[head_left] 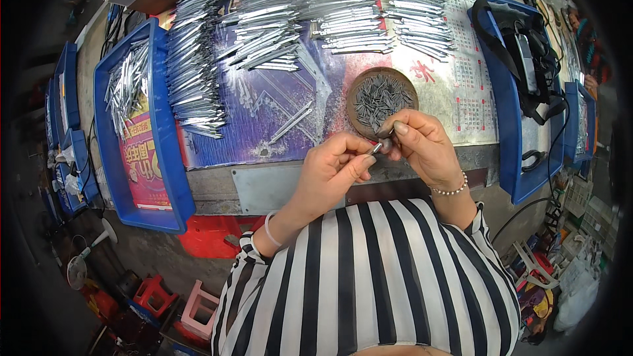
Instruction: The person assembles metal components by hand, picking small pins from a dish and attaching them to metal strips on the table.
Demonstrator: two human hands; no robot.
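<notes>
My left hand (pixel 335 166) is closed in a pinch on a slim metal strip, whose shiny end (pixel 376 148) pokes out past the thumb. Close beside it, my right hand (pixel 425 144) pinches something small and dark between thumb and forefinger, too small to make out. Both hands are just in front of a round brown bowl (pixel 353 113) full of short dark grey pins (pixel 384 100). To the left of the hands, a pair of similar metal strips (pixel 291 122) lies on the purple printed sheet (pixel 204 150).
Several rows of silvery metal strips (pixel 356 33) cover the back of the table. A blue tray (pixel 181 204) at the left holds more loose strips (pixel 127 82). Another blue tray (pixel 521 184) on the right contains black straps (pixel 508 33). Red stools (pixel 155 295) stand low at the left.
</notes>
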